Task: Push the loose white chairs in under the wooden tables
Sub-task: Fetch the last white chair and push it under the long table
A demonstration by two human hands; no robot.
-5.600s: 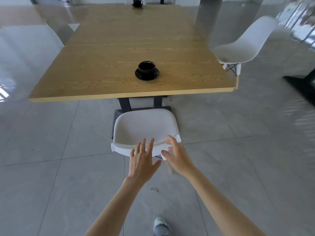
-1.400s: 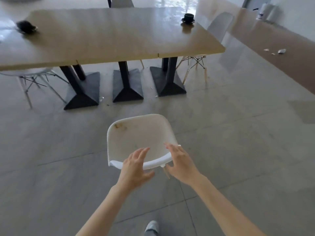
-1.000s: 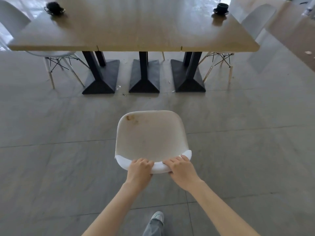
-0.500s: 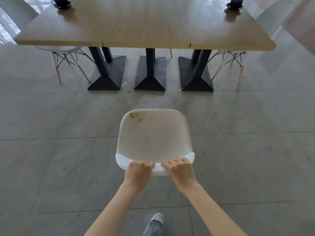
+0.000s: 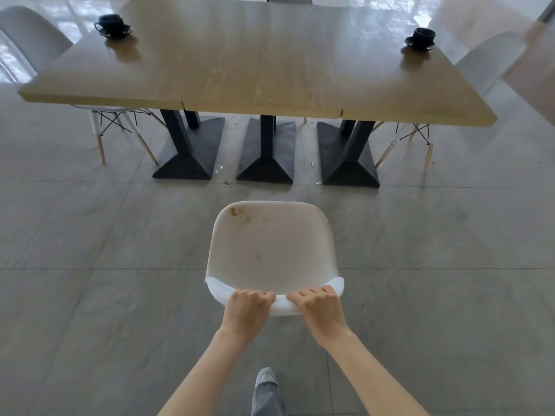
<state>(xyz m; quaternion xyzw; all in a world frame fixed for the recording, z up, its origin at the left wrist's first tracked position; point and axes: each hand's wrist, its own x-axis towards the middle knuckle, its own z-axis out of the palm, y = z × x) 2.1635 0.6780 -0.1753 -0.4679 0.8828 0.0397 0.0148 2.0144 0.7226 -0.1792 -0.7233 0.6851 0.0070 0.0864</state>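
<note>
Currently, L hand (image 5: 247,307) & R hand (image 5: 319,307) both have fingers (image 5: 255,294) curled tight over top edge of white chair (image 5: 271,250) backrest, chair standing on floor (image 5: 90,295) short of wooden bench (image 5: 255,61), seat facing black pedestal bases (image 5: 265,151), apart from them.

Daylight comes from the far side, beyond the surface (image 5: 255,61), leaving bright glare on the glossy floor (image 5: 375,7) at the top edge. The near floor is dimmer and grey. Cups (image 5: 113,25) cast soft reflections on the wood. The chair (image 5: 271,244) and hands (image 5: 246,310) are sharp; the upper right corner is smeared. Wide-angle bending bows the surface's front edge.
</note>
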